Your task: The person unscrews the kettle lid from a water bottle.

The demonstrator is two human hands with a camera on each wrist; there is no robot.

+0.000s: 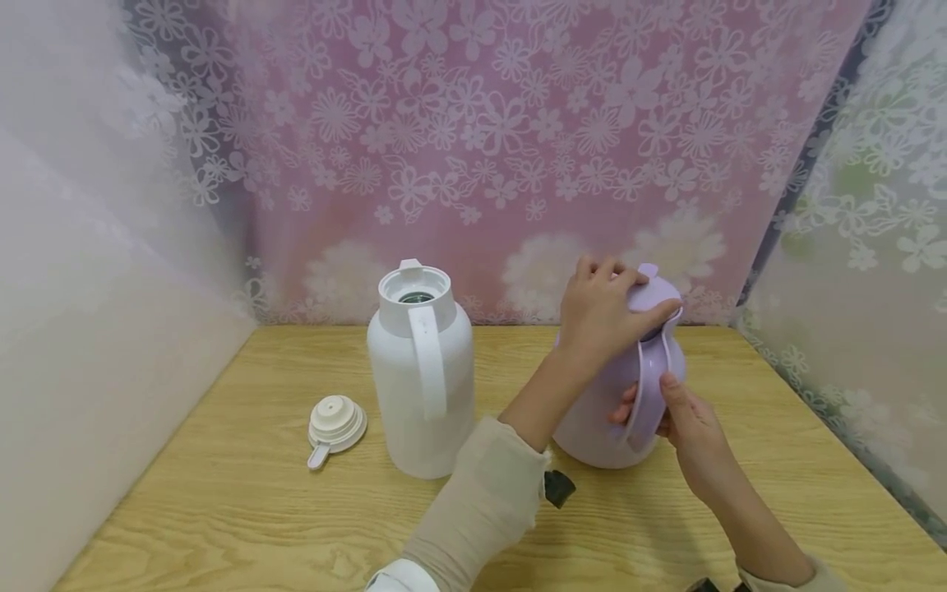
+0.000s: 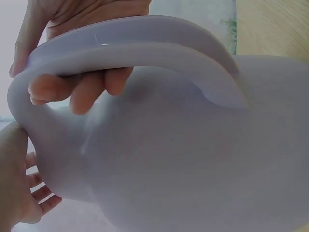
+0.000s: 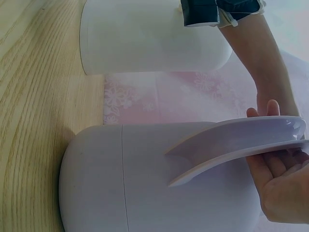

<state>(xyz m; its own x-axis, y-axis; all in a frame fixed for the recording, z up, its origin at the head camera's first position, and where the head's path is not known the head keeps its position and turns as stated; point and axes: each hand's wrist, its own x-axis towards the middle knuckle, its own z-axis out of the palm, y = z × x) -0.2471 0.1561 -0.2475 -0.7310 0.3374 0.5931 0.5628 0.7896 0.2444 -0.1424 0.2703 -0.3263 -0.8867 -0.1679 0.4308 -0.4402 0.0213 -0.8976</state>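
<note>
A lavender vacuum jug [image 1: 592, 427] stands on the table at the right. My right hand [image 1: 691, 427] grips its handle [image 1: 653, 386], fingers passing through the loop and thumb on the outside; the left wrist view shows those fingertips [image 2: 87, 92] under the handle. At the top, my left hand [image 1: 601, 316] holds the lavender lid [image 1: 654, 294], its thumb across the near side and fingers on the left. The hand partly covers how the lid sits. Left of this jug is a white vacuum jug [image 1: 422, 386] with its mouth uncovered.
A white stopper lid [image 1: 336, 423] with a tab lies on the wooden table [image 1: 222, 510], left of the white jug. Behind stands a pink flowered curtain [image 1: 473, 164], with pale panels at both sides. My left forearm reaches past the white jug's right side.
</note>
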